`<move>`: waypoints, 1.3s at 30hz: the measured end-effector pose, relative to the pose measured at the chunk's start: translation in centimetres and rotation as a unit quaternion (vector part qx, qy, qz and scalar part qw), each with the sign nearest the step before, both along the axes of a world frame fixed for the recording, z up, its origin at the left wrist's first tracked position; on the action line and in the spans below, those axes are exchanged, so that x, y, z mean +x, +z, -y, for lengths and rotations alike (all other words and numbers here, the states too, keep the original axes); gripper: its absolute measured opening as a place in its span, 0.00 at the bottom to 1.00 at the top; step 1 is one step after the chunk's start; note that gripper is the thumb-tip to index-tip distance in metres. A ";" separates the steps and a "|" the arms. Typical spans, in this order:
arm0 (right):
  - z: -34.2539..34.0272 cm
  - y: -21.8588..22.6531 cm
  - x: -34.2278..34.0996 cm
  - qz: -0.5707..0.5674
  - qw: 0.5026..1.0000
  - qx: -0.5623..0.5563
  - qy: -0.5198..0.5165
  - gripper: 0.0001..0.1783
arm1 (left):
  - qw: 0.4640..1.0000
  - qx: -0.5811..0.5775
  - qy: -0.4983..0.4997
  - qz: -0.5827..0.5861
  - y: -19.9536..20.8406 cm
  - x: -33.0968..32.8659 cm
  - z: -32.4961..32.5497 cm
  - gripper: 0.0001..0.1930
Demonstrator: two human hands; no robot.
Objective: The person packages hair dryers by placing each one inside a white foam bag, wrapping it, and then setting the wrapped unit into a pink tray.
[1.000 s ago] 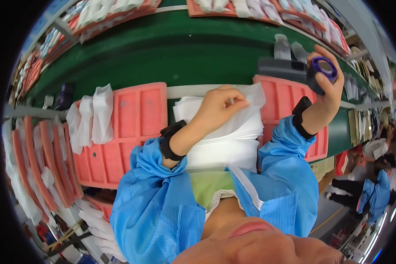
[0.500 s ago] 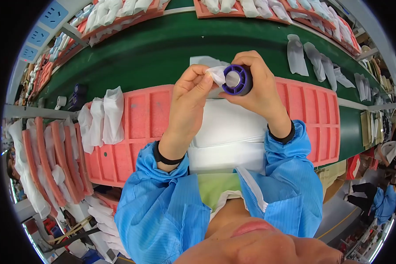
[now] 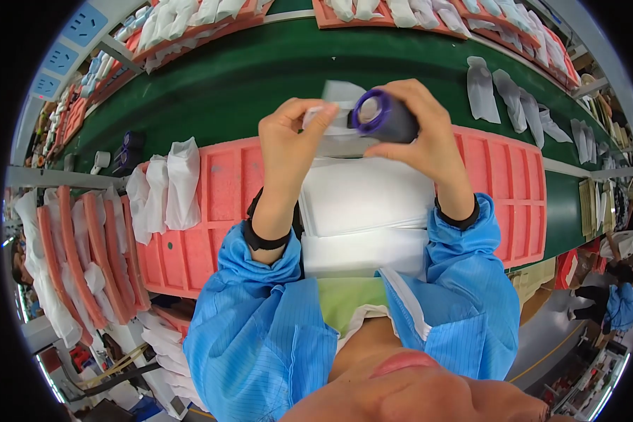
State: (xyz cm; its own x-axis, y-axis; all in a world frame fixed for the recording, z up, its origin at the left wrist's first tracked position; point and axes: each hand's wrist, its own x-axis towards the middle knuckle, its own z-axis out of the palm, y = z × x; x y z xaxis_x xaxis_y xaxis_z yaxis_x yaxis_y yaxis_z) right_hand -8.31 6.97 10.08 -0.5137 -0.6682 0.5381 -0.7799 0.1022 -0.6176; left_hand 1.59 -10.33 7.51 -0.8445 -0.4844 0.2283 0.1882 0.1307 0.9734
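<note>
In my right hand (image 3: 429, 130) is a dark cylinder with a purple ring-shaped rim (image 3: 394, 119), tilted so that the rim faces left; fingers wrap its far side and the thumb lies below. My left hand (image 3: 292, 133) is beside the rim, thumb and forefinger pinched on a thin white wad (image 3: 311, 114), blurred by motion; I cannot tell whether it is film or tissue. Translucent white sheeting (image 3: 343, 90) shows behind the cylinder. Below both hands lies a stack of flat white sheets or bags (image 3: 366, 200).
A pink compartmented foam tray (image 3: 225, 246) spans beneath the stack, with white-bagged items (image 3: 183, 184) on its left end. More bagged pieces (image 3: 482, 91) lie on the green bench (image 3: 260, 77). A tape roll (image 3: 100, 162) and dark purple parts (image 3: 129, 151) stand at left.
My left hand has drawn leftward, away from the rim, with the white wad. My right hand has shifted slightly right and tipped the cylinder, showing more of its dark side.
</note>
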 end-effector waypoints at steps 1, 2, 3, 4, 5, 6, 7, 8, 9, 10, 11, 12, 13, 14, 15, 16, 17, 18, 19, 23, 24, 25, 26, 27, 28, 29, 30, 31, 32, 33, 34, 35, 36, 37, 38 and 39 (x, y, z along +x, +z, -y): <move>-0.1 0.1 0.3 -0.047 0.998 -0.006 0.041 0.41 | 0.997 0.068 0.010 -0.022 0.2 0.0 -0.1 0.05; 0.2 -0.1 0.7 -0.046 0.998 -0.007 0.043 0.41 | 0.990 0.135 0.020 -0.043 0.3 0.0 -0.2 0.05; 0.7 -0.4 1.4 -0.024 0.999 -0.005 0.047 0.41 | 0.990 0.135 0.021 -0.043 0.4 0.2 -0.5 0.05; 1.2 -0.8 2.0 -0.001 0.999 -0.003 0.052 0.42 | 0.997 0.038 0.037 -0.058 0.6 0.5 -1.0 0.04; 1.5 -1.0 2.4 0.020 0.998 -0.002 0.056 0.43 | 0.994 -0.059 0.052 -0.073 0.7 1.0 -1.7 0.05; 1.5 -1.2 2.3 0.021 0.998 -0.002 0.056 0.43 | 0.982 -0.155 0.066 -0.087 0.8 1.4 -2.3 0.06; 1.6 -1.4 2.0 -0.015 0.999 -0.019 0.036 0.43 | 0.982 -0.155 0.066 -0.088 0.8 1.6 -3.0 0.06; 1.6 -1.6 1.6 -0.051 0.998 -0.036 0.016 0.43 | 0.968 -0.211 0.078 -0.110 0.8 1.8 -3.8 0.07; 1.6 -1.6 1.3 -0.088 0.995 -0.053 -0.004 0.44 | 0.951 -0.266 0.089 -0.133 0.7 1.9 -4.5 0.09; 1.5 -1.7 1.2 -0.088 0.995 -0.053 -0.004 0.44 | 0.929 -0.320 0.102 -0.154 0.6 2.0 -4.9 0.11; 1.4 -1.7 1.0 -0.080 0.995 -0.057 -0.016 0.42 | 0.929 -0.320 0.102 -0.154 0.3 1.8 -5.2 0.11; 1.3 -1.7 0.9 -0.073 0.995 -0.060 -0.029 0.40 | 0.937 -0.298 0.081 -0.165 -0.1 1.4 -5.3 0.14; 1.2 -1.7 0.9 -0.065 0.995 -0.064 -0.041 0.39 | 0.943 -0.275 0.060 -0.176 -0.5 1.1 -5.3 0.17; 1.2 -1.8 0.8 -0.066 0.995 -0.063 -0.040 0.39 | 0.948 -0.253 0.040 -0.187 -0.7 1.0 -5.4 0.20; 1.3 -1.8 0.6 -0.044 0.994 -0.064 -0.076 0.37 | 0.948 -0.253 0.041 -0.188 -0.3 0.9 -5.3 0.20; 1.5 -1.9 0.5 -0.023 0.992 -0.065 -0.110 0.36 | 0.960 -0.242 0.040 -0.135 0.5 1.0 -5.1 0.23; 1.6 -2.0 0.4 -0.001 0.987 -0.066 -0.144 0.34 | 0.969 -0.231 0.040 -0.081 1.2 1.0 -4.9 0.26; 1.8 -2.1 0.6 -0.001 0.988 -0.066 -0.141 0.34 | 0.975 -0.218 0.039 -0.026 1.6 1.0 -4.7 0.29; 1.9 -2.2 1.1 0.062 0.988 -0.090 -0.106 0.34 | 0.975 -0.218 0.042 -0.026 1.4 0.8 -4.4 0.29; 2.3 -3.3 2.1 0.192 0.974 -0.121 -0.003 0.34 | 0.942 -0.307 0.127 -0.040 0.3 -0.3 -2.5 0.28; 2.2 -3.7 2.0 0.195 0.974 -0.110 0.021 0.36 | 0.952 -0.283 0.099 -0.053 0.2 -0.5 -2.0 0.27; 2.1 -3.8 1.8 0.198 0.974 -0.099 0.045 0.38 | 0.961 -0.259 0.072 -0.066 0.0 -0.6 -1.5 0.26; 1.9 -3.5 1.4 0.197 0.974 -0.098 0.047 0.38 | 0.968 -0.235 0.044 -0.081 0.0 -0.5 -1.0 0.24; 1.6 -2.8 0.8 0.175 0.975 -0.109 0.077 0.38 | 0.968 -0.235 0.048 -0.081 0.1 -0.3 -0.4 0.24; 1.3 -2.1 0.2 0.153 0.975 -0.120 0.108 0.38 | 0.975 -0.189 -0.007 -0.113 0.3 0.0 0.3 0.24; 1.2 -1.7 -0.1 0.131 0.973 -0.131 0.138 0.37 | 0.977 -0.142 -0.062 -0.145 0.6 0.3 1.0 0.24; 1.1 -1.7 -0.2 0.130 0.973 -0.131 0.137 0.37 | 0.972 -0.094 -0.120 -0.176 0.8 0.3 1.2 0.24; 0.9 -1.8 -0.2 0.124 0.976 -0.082 0.162 0.36 | 0.972 -0.094 -0.121 -0.178 1.1 0.3 1.2 0.24; 0.8 -1.8 -0.1 0.117 0.975 -0.032 0.186 0.35 | 0.960 -0.093 -0.141 -0.224 1.5 0.3 1.1 0.23; 0.6 -1.9 -0.1 0.111 0.971 0.017 0.209 0.33 | 0.945 -0.091 -0.162 -0.269 1.8 0.4 1.1 0.23; 0.4 -2.0 -0.1 0.109 0.972 0.016 0.209 0.33 | 0.928 -0.089 -0.181 -0.314 2.0 0.5 1.0 0.22; 0.3 -2.1 -0.1 0.106 0.985 0.011 0.139 0.31 | 0.928 -0.090 -0.181 -0.314 2.0 0.6 0.9 0.22; 0.2 -2.2 -0.1 0.101 0.993 0.006 0.068 0.28 | 0.951 -0.052 -0.105 -0.285 1.9 0.6 0.7 0.22; 0.2 -2.2 0.0 0.097 0.995 0.001 -0.002 0.26 | 0.967 -0.013 -0.027 -0.255 1.8 0.7 0.5 0.21; 0.3 -2.3 0.2 0.095 0.995 0.000 0.001 0.26 | 0.973 0.026 0.052 -0.222 1.7 0.8 0.2 0.21; 0.4 -2.4 0.4 0.043 0.998 0.015 -0.041 0.26 | 0.973 0.024 0.055 -0.223 1.7 0.8 -0.2 0.21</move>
State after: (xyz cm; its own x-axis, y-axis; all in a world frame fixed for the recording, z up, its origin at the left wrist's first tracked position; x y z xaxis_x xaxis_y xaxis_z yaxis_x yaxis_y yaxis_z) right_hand -7.87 6.60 7.63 -0.6112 -0.6366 0.4702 -0.7120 0.1828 -0.6780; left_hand 2.43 -10.10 9.17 -0.6082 -0.5858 0.5356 0.5811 0.1310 0.8032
